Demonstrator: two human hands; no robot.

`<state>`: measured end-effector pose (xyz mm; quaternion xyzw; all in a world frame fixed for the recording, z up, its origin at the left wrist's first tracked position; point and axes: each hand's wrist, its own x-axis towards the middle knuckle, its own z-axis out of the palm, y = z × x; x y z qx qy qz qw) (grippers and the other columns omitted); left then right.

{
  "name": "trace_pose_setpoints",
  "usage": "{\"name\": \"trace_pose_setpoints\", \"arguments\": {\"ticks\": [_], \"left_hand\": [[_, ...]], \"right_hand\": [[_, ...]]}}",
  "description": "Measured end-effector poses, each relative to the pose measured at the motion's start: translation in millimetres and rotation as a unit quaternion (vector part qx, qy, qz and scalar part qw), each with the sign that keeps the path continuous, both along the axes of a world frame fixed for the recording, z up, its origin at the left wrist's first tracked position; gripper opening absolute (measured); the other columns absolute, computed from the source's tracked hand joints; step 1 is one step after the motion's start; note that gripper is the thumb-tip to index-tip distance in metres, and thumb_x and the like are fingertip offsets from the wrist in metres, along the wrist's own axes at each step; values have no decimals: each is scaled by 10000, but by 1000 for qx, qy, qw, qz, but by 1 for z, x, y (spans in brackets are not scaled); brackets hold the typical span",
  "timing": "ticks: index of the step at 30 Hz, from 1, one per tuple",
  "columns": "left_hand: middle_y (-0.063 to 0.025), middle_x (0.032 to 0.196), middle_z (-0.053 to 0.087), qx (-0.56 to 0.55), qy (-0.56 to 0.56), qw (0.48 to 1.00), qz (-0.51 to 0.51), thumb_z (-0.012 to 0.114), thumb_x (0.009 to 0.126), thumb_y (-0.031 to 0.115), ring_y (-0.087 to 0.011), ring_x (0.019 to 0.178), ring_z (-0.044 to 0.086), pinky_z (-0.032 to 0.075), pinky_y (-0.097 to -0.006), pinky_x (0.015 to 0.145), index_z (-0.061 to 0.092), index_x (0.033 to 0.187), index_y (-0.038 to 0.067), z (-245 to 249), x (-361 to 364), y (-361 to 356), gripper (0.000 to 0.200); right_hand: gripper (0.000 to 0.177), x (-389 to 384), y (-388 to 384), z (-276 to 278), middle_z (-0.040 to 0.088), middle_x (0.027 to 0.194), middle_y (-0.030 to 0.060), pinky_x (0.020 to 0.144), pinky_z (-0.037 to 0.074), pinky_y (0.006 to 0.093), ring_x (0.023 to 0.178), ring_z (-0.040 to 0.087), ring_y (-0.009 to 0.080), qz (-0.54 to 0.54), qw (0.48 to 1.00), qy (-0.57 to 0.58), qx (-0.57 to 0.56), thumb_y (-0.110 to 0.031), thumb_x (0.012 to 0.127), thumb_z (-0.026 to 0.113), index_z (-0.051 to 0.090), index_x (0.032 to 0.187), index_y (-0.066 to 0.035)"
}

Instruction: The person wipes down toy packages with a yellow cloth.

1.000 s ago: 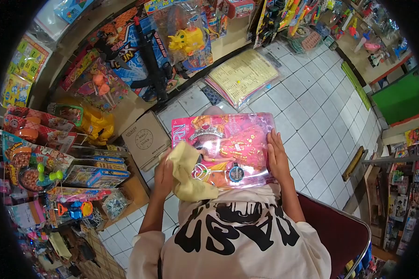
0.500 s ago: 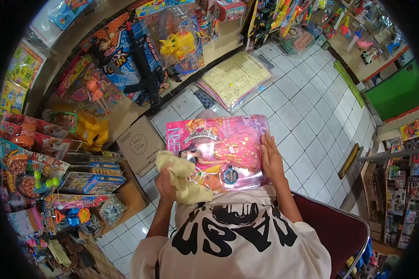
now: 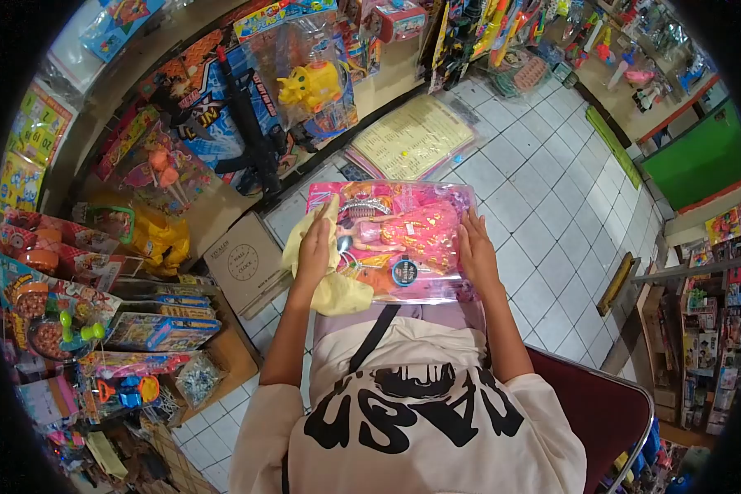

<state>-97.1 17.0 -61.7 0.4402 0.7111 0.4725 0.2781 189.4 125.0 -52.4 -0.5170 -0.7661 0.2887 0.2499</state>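
A packaged doll in a pink dress (image 3: 420, 235) lies flat across my lap, under clear plastic with a tiara and accessories. My left hand (image 3: 314, 251) is at the pack's left edge, fingers closed over a pale yellow cloth (image 3: 337, 295) that drapes onto the pack's lower left corner. Along the opposite edge, my right hand (image 3: 476, 251) grips the pack, its fingers extended along the side and its thumb hidden. The cloth covers part of the card's left side.
A wall clock box (image 3: 243, 263) stands on the left. Ahead on the tiled floor (image 3: 535, 181) lies a stack of plastic-covered printed sheets (image 3: 412, 136). Toys hang along the wall, including a black toy gun (image 3: 251, 123). A dark red chair (image 3: 593, 403) is under me.
The doll pack has moved slightly away from my body and lies flatter. My left hand has moved up and forward with the cloth to the pack's left edge. My right hand stays on its side.
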Motion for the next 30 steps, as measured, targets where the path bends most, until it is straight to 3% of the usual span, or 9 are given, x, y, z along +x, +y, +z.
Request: {"name": "trace_pose_setpoints", "arguments": {"ticks": [4,13,16,18,20,23,25,27,30], "left_hand": [[28,1411,399,-43,401,873,-276,424,937,280,-252,1366,240,68,-505,1103,495,1307,205,16,3,-19,384],[-33,1274,540,-1,285,872,-397,488,887,268,-209,1188,488,214,-442,1079,630,1122,163,40,-15,-95,294],[-115,1176,590,50,164,948,-269,481,885,276,-210,1057,574,353,-404,991,649,1025,53,7,-50,-123,313],[-146,1108,597,85,-285,954,-42,460,890,288,-198,1008,586,445,-359,883,605,1041,-37,-1,-67,-139,387],[-192,1096,582,130,-203,964,110,420,904,271,-223,960,592,477,-353,824,571,1076,-58,10,-65,-137,401],[-138,1149,571,164,-282,941,91,415,908,251,-231,1061,554,405,-379,955,529,1143,-65,30,-57,-122,410],[-115,1195,562,89,12,994,-57,422,909,243,-231,1150,490,269,-414,1032,541,1168,-7,44,-34,-92,379],[-91,1240,552,5,303,932,-201,430,909,234,-230,1239,425,132,-450,1108,553,1193,52,54,1,-61,360],[-62,1155,604,30,344,913,-218,505,881,233,-229,1198,468,198,-447,1090,606,1142,102,32,33,-53,309]], "right_hand": [[431,1,1,-3,350,1404,204,1075,262,397,1333,238,407,-2,1000,4,9,-251,954,406,454,1295,7],[420,-3,-4,-1,344,1407,203,1072,272,396,1331,238,412,-1,1000,16,3,-235,954,403,455,1295,4],[422,-4,-3,0,345,1405,208,1076,265,393,1332,241,406,2,1000,22,-4,-235,952,407,456,1292,11],[423,-3,-2,-1,345,1404,211,1078,260,393,1332,242,405,2,1000,17,2,-233,951,408,455,1291,15],[424,-1,-3,-3,345,1403,213,1079,258,393,1331,244,405,4,1000,14,2,-231,950,412,454,1290,17],[423,-3,-1,-4,345,1403,214,1079,259,393,1329,248,407,6,1000,15,0,-229,947,420,455,1290,16],[421,-4,0,-5,346,1403,212,1078,262,391,1328,251,406,4,1000,12,0,-227,945,427,457,1292,9],[420,-3,0,-6,347,1403,211,1075,267,390,1326,257,406,6,1000,22,6,-229,944,433,458,1295,1],[418,0,0,-5,351,1401,209,1071,274,387,1322,267,404,3,1000,23,4,-228,942,440,459,1297,-9]]}}
